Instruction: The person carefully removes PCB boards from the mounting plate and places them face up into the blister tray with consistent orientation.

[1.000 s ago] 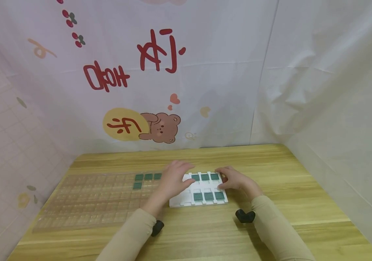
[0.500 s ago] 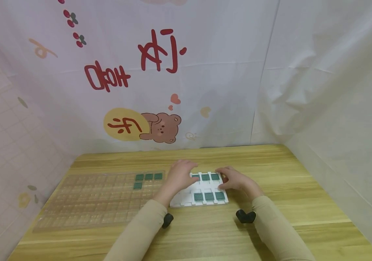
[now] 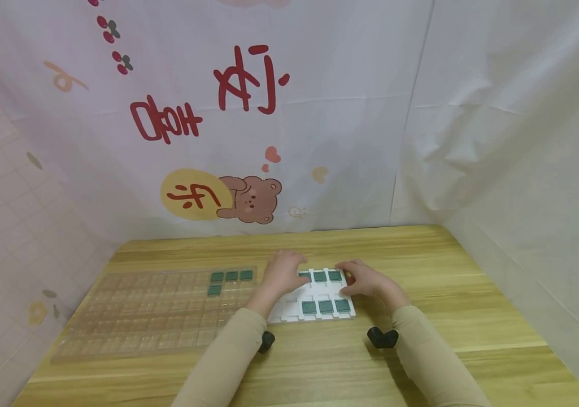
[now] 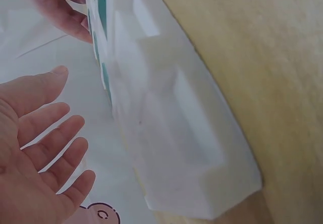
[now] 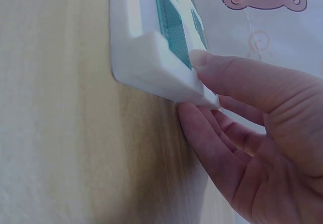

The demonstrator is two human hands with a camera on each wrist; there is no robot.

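Head view: white tray lying centrally on the table, carrying green squares.
Left grip: hovering spread near tray's left end.
Right grip: pinching tray's right end.
Far cloth: showing red characters.

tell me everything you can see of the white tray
The white tray looks like plastic, a shallow rectangle with recessed slots. Six green chips show in it, in two rows of three; visible slots toward its left end are bare. It lies on the table, right of the clear tray. The right grip pinches its right end; the left grip is apart from it.
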